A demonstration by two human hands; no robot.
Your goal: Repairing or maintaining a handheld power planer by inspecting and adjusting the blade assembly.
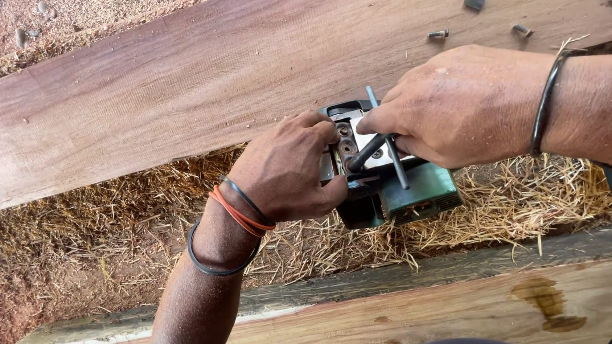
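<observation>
Lying upturned, green planer [402, 193], long axis across plank [169, 95].

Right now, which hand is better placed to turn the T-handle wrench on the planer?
Right. The right hand already grips the T-handle wrench seated in the green electric planer; the left hand is occupied steadying the planer's body.

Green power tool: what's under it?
The green power tool lies upside down on straw and wood shavings, its far end at the edge of the reddish plank. The left hand and right hand cover where it meets the plank.
</observation>
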